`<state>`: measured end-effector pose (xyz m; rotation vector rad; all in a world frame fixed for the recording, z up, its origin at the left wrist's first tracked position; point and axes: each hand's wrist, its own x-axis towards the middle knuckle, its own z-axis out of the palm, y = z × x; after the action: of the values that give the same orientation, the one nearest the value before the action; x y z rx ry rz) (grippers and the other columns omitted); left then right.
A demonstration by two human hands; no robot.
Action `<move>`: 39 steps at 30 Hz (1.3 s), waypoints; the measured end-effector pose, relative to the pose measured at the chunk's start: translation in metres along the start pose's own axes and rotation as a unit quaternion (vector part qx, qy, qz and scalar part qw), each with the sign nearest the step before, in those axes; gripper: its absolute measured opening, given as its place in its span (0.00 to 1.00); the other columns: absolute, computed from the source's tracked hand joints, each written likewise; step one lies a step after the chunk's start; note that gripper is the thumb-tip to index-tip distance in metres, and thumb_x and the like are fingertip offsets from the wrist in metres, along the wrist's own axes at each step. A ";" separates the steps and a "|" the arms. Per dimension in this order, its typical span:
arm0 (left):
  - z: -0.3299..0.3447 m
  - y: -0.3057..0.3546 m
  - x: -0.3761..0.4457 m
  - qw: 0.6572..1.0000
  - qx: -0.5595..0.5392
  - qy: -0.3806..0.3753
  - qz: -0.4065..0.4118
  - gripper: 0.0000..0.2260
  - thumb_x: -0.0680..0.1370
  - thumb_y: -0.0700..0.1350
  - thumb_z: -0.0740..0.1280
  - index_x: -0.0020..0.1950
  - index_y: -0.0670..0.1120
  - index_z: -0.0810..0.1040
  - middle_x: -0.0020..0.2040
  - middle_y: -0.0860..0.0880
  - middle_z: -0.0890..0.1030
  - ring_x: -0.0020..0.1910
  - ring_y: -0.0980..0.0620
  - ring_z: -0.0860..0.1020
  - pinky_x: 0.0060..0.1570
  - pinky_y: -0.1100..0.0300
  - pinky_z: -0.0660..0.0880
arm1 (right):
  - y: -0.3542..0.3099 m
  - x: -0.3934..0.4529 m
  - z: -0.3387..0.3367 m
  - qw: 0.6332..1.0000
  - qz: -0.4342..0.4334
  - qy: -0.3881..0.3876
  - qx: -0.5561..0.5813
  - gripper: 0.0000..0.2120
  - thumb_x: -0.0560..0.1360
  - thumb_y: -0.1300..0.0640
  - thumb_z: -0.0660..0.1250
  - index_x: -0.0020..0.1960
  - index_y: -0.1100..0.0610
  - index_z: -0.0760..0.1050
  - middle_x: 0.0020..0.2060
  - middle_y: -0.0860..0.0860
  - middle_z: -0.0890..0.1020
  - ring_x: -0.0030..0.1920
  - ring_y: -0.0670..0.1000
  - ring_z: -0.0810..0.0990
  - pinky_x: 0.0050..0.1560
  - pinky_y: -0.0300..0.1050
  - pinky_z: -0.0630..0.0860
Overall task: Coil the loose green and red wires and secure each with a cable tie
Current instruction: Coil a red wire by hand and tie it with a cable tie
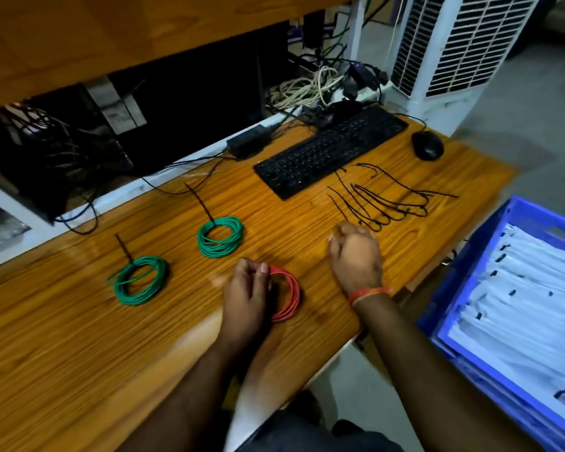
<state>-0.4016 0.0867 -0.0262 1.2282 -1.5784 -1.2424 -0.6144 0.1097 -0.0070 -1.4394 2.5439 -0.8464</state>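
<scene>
Red wire coil (287, 295) lies flat on tabletop (62, 353) near front edge; I see left hand (247, 293) on its left side, grip pinching the strands w/ curled fingers. Right hand (356, 252) is apart to the right, fingers curled at the near ends of the loose black cable ties (388, 200); can't tell if grip holds one. Two green coils, near (141, 280) and far (220, 236), lie left, each w/ a black tie sticking up. Keyboard (331, 150), mouse (427, 145) behind; blue crate (516, 318) at right.
</scene>
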 end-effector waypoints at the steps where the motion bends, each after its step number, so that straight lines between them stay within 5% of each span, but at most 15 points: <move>1: 0.000 0.002 -0.002 1.000 -0.002 -0.001 0.000 0.10 0.83 0.58 0.63 0.46 0.53 0.73 0.42 0.43 0.83 0.42 0.39 0.81 0.42 0.37 0.77 | 0.004 0.008 -0.001 1.000 0.007 0.011 -0.015 0.15 0.81 0.55 0.64 0.63 0.62 0.77 0.53 0.63 0.81 0.58 0.64 0.77 0.64 0.54 0.69; 7: 0.000 0.002 -0.003 1.000 0.007 0.023 -0.006 0.09 0.84 0.54 0.63 0.46 0.54 0.73 0.41 0.44 0.81 0.39 0.45 0.79 0.41 0.38 0.76 | 0.009 0.039 0.008 0.994 0.023 0.026 -0.102 0.12 0.81 0.53 0.64 0.58 0.60 0.77 0.53 0.60 0.80 0.57 0.60 0.77 0.65 0.52 0.66; 12: 0.000 0.000 0.000 0.999 0.014 0.049 0.011 0.10 0.82 0.57 0.63 0.44 0.54 0.72 0.38 0.47 0.81 0.37 0.48 0.78 0.39 0.47 0.75 | -0.003 0.045 0.015 0.990 0.021 -0.003 -0.136 0.06 0.79 0.60 0.66 0.54 0.60 0.77 0.52 0.58 0.81 0.55 0.58 0.79 0.62 0.48 0.67; 16: 0.001 -0.001 -0.001 0.999 -0.017 0.043 -0.004 0.10 0.81 0.59 0.63 0.45 0.54 0.73 0.41 0.40 0.82 0.37 0.42 0.78 0.37 0.40 0.75 | -0.014 0.041 0.015 0.987 -0.020 -0.038 -0.153 0.06 0.80 0.59 0.64 0.55 0.58 0.77 0.53 0.56 0.82 0.58 0.56 0.76 0.62 0.48 0.67; 22: 0.002 -0.003 -0.001 0.998 0.001 0.066 -0.004 0.13 0.81 0.61 0.63 0.46 0.53 0.73 0.41 0.41 0.82 0.41 0.35 0.79 0.39 0.37 0.76 | -0.037 0.030 0.007 0.979 -0.072 -0.102 -0.162 0.11 0.80 0.64 0.64 0.61 0.59 0.77 0.62 0.58 0.75 0.63 0.59 0.73 0.59 0.47 0.73; 26: 0.003 0.000 -0.002 0.996 0.014 0.089 0.000 0.09 0.84 0.51 0.64 0.45 0.52 0.73 0.39 0.43 0.80 0.38 0.43 0.78 0.39 0.42 0.75 | -0.048 0.030 0.004 0.968 -0.113 -0.138 -0.179 0.18 0.78 0.70 0.60 0.66 0.61 0.72 0.61 0.60 0.79 0.64 0.62 0.75 0.56 0.52 0.76; 29: 0.003 -0.001 -0.002 0.995 0.027 0.099 0.003 0.09 0.84 0.52 0.63 0.45 0.51 0.73 0.40 0.42 0.80 0.39 0.40 0.78 0.40 0.40 0.75 | -0.049 0.027 0.005 0.959 -0.136 -0.166 -0.182 0.18 0.77 0.69 0.60 0.67 0.63 0.70 0.63 0.61 0.77 0.64 0.63 0.74 0.61 0.54 0.75; 32: 0.004 -0.001 -0.002 0.994 0.035 0.106 0.005 0.09 0.84 0.50 0.64 0.45 0.50 0.73 0.40 0.41 0.81 0.40 0.39 0.78 0.41 0.39 0.75 | -0.039 0.027 0.009 0.964 -0.166 -0.178 -0.105 0.14 0.76 0.65 0.62 0.61 0.59 0.75 0.59 0.59 0.79 0.62 0.62 0.75 0.62 0.54 0.75; 35: 0.004 0.002 -0.002 0.993 0.038 0.111 0.012 0.10 0.83 0.54 0.63 0.44 0.51 0.73 0.39 0.42 0.80 0.37 0.45 0.77 0.40 0.40 0.74 | -0.032 0.021 0.008 0.968 -0.098 -0.178 0.145 0.06 0.76 0.61 0.67 0.42 0.54 0.78 0.45 0.55 0.85 0.49 0.54 0.82 0.51 0.49 0.79; 39: 0.004 -0.001 -0.001 0.993 0.033 0.117 0.001 0.12 0.80 0.62 0.62 0.44 0.54 0.73 0.39 0.41 0.80 0.37 0.47 0.76 0.41 0.36 0.75 | -0.027 0.012 -0.003 0.905 0.020 -0.194 0.378 0.04 0.77 0.64 0.72 0.43 0.60 0.82 0.37 0.50 0.85 0.35 0.38 0.79 0.37 0.37 0.75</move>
<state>-0.4047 0.0885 -0.0282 1.3599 -1.4577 -1.0119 -0.6017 0.0910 0.0114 -1.1345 1.6532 -1.2048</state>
